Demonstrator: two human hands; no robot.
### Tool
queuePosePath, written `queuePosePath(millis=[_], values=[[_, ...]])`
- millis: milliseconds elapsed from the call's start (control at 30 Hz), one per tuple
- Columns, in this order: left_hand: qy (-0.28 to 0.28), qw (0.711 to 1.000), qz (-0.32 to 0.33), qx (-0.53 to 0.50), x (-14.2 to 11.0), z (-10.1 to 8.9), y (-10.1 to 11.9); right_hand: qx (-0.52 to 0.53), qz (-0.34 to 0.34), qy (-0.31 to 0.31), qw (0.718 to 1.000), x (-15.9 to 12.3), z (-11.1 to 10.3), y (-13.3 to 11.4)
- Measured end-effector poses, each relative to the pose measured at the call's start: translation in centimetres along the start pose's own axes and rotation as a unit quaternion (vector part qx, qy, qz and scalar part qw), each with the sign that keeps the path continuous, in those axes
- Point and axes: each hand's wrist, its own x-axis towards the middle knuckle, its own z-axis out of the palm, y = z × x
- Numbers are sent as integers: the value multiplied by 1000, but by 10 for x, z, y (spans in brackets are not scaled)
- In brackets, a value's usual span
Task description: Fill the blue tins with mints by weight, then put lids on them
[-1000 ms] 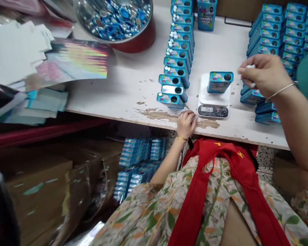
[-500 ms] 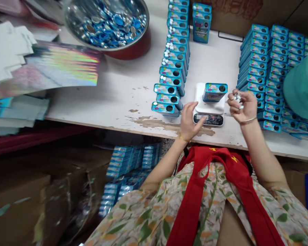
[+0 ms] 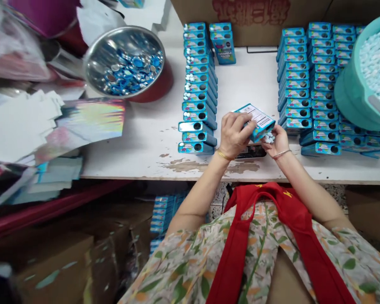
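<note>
My left hand point(image 3: 236, 133) grips a blue candy tin point(image 3: 260, 120), tilted so its end points down toward my right palm. Cupped beneath that end, my right hand point(image 3: 277, 141) holds small white candies point(image 3: 269, 137). Below the tin, the dark front panel of a kitchen scale point(image 3: 251, 152) shows; most of its white plate is hidden. To the left runs a row of upright tins point(image 3: 194, 147), round holes in their tops, several with white candies lying on them.
A teal bucket point(image 3: 348, 88) of white candies stands at right beside rows of tins point(image 3: 294, 93). A metal bowl point(image 3: 95, 52) of blue and silver caps sits at left, near stacked cards point(image 3: 15, 126). Two tins point(image 3: 224, 50) stand at the back by a cardboard box point(image 3: 250, 27).
My left hand has taken the tin off the scale and tipped it. My right hand, with its candies, has moved left under the tin's end. The view has shifted.
</note>
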Motion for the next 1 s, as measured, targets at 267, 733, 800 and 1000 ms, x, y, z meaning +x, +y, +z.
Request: queuePosePath(millis=[267, 733, 800, 1000], values=[[10, 999, 19, 46, -19, -5, -7, 31, 7, 60, 998, 3, 17, 15], [88, 990, -100, -37, -20, 31, -20, 0, 12, 88, 996, -23, 12, -2], [75, 989, -113, -58, -12, 36, -26, 14, 21, 76, 997, -26, 5, -3], [29, 988, -140, -53, -14, 18, -14, 59, 5, 28, 998, -33, -19, 2]])
